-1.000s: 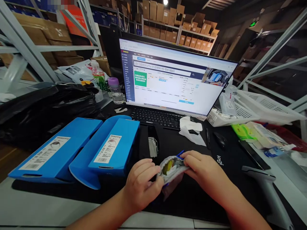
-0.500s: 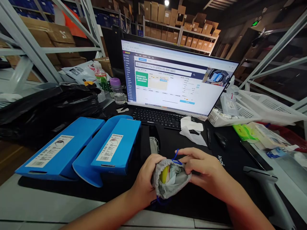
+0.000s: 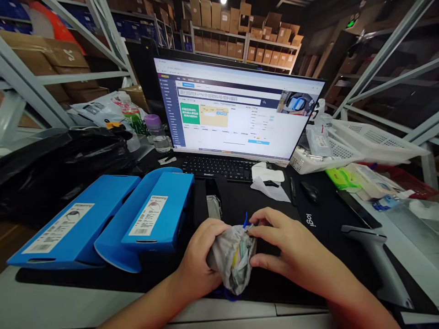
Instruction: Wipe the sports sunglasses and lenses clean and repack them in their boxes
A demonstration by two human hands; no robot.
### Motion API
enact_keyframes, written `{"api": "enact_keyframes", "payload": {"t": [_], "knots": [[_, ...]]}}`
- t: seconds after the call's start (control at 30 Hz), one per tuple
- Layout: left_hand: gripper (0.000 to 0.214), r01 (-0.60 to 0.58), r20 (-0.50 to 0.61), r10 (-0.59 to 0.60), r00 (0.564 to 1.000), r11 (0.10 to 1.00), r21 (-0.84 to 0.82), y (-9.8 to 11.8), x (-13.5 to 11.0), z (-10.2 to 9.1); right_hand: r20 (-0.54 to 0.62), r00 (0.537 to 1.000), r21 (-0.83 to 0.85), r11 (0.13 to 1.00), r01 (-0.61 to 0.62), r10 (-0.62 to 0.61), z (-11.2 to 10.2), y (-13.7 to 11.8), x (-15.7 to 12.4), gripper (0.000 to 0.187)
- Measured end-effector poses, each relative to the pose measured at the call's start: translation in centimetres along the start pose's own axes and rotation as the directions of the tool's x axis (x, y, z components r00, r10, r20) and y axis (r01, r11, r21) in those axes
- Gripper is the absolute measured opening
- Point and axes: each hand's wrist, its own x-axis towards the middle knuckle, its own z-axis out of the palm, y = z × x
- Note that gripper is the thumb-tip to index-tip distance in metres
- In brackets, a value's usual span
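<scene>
Both my hands hold a small grey drawstring pouch [image 3: 231,258] just above the black desk mat [image 3: 308,256]. My left hand [image 3: 200,256] is closed round the pouch's left side. My right hand [image 3: 284,249] pinches its mouth from the right, near the blue drawstring [image 3: 244,219]. Something yellow and white shows inside the pouch's narrowed mouth. Two blue boxes with white labels, one [image 3: 156,212] near my left hand and one [image 3: 73,221] further left, lie on the mat.
A monitor [image 3: 236,114] and keyboard [image 3: 219,168] stand behind my hands. A black bag [image 3: 58,160], bottles [image 3: 156,132], a white basket [image 3: 346,146], a mouse [image 3: 310,192], crumpled paper [image 3: 269,180] and a grey barcode scanner [image 3: 380,256] surround the mat. Shelving with cartons fills the background.
The pouch has turned and its mouth has drawn narrower, so less of the yellow content shows. Both hands have shifted slightly left and closer together.
</scene>
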Motion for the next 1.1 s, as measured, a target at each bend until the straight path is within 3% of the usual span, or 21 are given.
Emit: {"api": "enact_keyframes", "payload": {"t": [0.17,0.33,0.4,0.5,0.6,0.73,0.9,1.0,1.1], "knots": [[0.047,-0.033,0.051,0.031,0.998,0.999,0.031,0.3,0.0,0.2,0.059,0.998,0.109,0.993,-0.044,0.038,1.1,0.3,0.6,0.024],[0.044,0.067,0.077,-0.065,0.995,0.998,-0.020,0.4,0.2,0.1,-0.016,0.999,0.190,0.981,-0.032,0.036,2.4,0.1,1.4,0.018],[0.055,0.124,0.078,-0.121,0.990,0.991,-0.042,0.3,0.1,0.0,-0.067,0.997,0.246,0.969,-0.016,0.034,2.4,0.1,1.6,0.022],[0.088,0.253,0.058,-0.248,0.967,0.960,-0.116,-0.2,-0.4,0.2,-0.162,0.981,0.375,0.926,-0.034,0.102,1.6,1.0,1.6,0.021],[0.110,0.413,0.105,-0.400,0.910,0.871,-0.264,-1.0,-0.8,0.5,-0.179,0.961,0.603,0.795,-0.061,0.210,0.5,2.8,1.5,0.014],[0.109,0.529,0.151,-0.533,0.833,0.686,-0.499,-1.0,-0.3,0.6,-0.180,0.908,0.845,0.532,-0.054,0.378,0.9,5.5,1.0,0.020],[0.088,0.753,0.284,-0.762,0.582,0.373,-0.542,0.2,0.8,0.7,-0.114,0.813,0.968,0.246,-0.037,0.571,5.0,7.6,-0.3,0.032],[0.087,0.771,0.313,-0.792,0.525,0.287,-0.569,0.1,1.0,1.1,-0.101,0.805,0.980,0.197,-0.020,0.585,7.0,8.3,-0.6,0.032],[0.077,0.734,0.215,-0.836,0.505,0.285,-0.616,-0.7,0.9,1.2,-0.143,0.840,0.961,0.275,-0.008,0.523,7.5,8.9,-0.7,0.027]]}}
